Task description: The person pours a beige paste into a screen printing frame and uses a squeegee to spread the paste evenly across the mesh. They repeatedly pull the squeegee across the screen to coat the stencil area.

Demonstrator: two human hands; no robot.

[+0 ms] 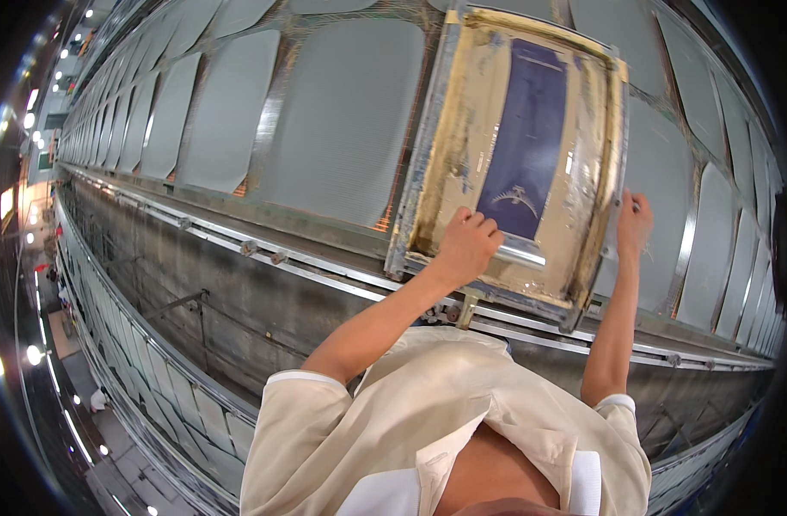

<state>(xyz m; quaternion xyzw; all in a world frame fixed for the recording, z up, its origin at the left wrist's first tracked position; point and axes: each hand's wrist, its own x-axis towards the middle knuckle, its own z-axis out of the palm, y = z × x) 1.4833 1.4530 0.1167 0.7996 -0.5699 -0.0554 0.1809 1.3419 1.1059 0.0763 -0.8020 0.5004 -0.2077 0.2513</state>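
A screen-printing frame (429,138) with worn, yellowish edges lies in front of me on a long printing table. Its mesh (522,129) shows a dark blue panel inside a tan border. Over the near end of the screen, my left hand (469,248) is closed on a squeegee (522,255), whose silvery end sticks out to the right of my fingers. My right hand (634,225) is just beyond the frame's right edge, fingers curled together. A small dark spot shows at its fingertips, but I cannot make out what it grips.
Grey fabric panels (346,120) lie in rows along the table on both sides of the frame. A metal rail (324,273) with small stops follows the near edge. At lower left runs another table (165,370) with panels, beside an aisle where a distant person (99,399) stands.
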